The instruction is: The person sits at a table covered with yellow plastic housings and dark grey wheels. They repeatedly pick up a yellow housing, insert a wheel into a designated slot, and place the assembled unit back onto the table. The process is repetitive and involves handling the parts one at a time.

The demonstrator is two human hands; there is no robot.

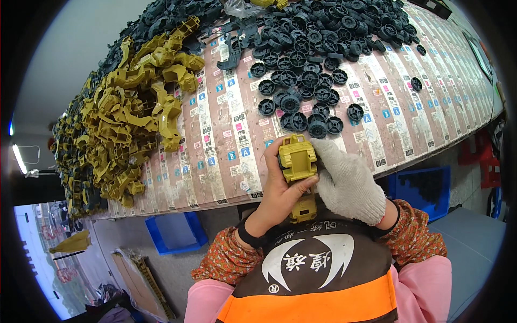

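Observation:
Just past the near edge of the table, my bare left hand (276, 191) is closed around a yellow plastic toy vehicle body (298, 161), its thumb across the near end. The body has an open square recess facing up, and a narrower yellow section (304, 207) extends below toward my apron. My right hand (349, 185), in a whitish knitted glove, presses against the body's right side with bent fingers. Whether a small part sits under those fingertips is hidden. Black toy wheels (318, 126) lie on the table right beyond my hands.
More black wheels (307, 37) spread in a heap toward the back. Piled at the left are yellow plastic parts (129, 102), with dark parts (70, 161) behind. Blue crates (175, 231) stand below the table edge on both sides. A red stool (487, 167) is at the far right.

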